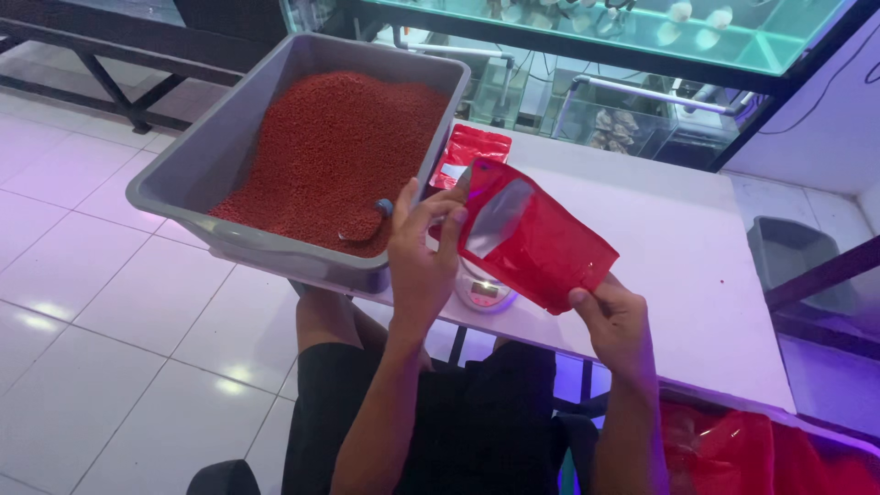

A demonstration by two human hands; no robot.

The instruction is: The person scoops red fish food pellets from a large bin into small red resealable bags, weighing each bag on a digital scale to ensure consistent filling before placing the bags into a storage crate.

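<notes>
Head view: both hands grip a glossy red plastic pouch with a clear window above the white table, left hand pinching its top, right hand its bottom corner, beside a grey plastic tub of grainy red pellets.

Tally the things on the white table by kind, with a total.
Red pouches: 2, one held in both the left hand and right hand, one lying flat
Grey tub of red pellets: 1
Scoop in the pellets: 1
Small scale: 1
Total: 5
</notes>
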